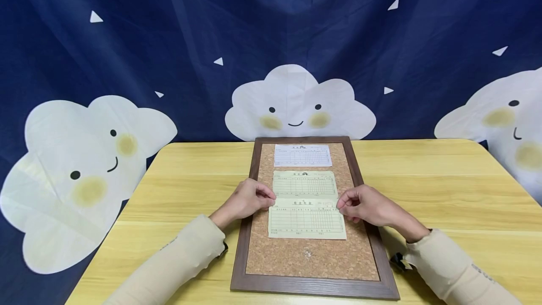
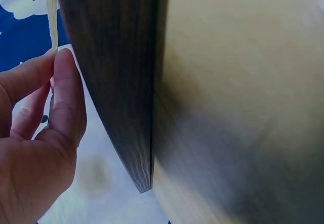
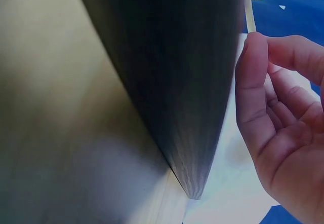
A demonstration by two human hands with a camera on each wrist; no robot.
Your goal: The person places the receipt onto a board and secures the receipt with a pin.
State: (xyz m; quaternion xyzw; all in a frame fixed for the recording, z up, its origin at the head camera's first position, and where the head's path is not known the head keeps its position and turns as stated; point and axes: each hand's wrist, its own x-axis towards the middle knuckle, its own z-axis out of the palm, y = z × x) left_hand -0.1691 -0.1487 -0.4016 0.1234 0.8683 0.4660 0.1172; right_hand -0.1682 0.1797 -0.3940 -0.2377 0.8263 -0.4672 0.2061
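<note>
A pale yellow printed form slip (image 1: 306, 224) is held by both hands over a cork board (image 1: 313, 265) in a dark wooden frame. My left hand (image 1: 247, 200) pinches its upper left edge between thumb and forefinger. At the upper right edge, the thumb and forefinger of my right hand (image 1: 369, 205) do the same. In the left wrist view the slip (image 2: 52, 19) shows edge-on at the fingertips; the right wrist view shows its other side edge. Just above lies a second yellow slip (image 1: 304, 184), its lower border meeting the held one. Farther up is a white slip (image 1: 302, 156).
The board lies on a light wood-grain table (image 1: 444, 187), its raised frame (image 1: 313, 286) running under both wrists. A whitish mark (image 1: 307, 254) shows on the lower cork. Behind the table hangs a dark blue curtain (image 1: 190, 27) with cloud faces.
</note>
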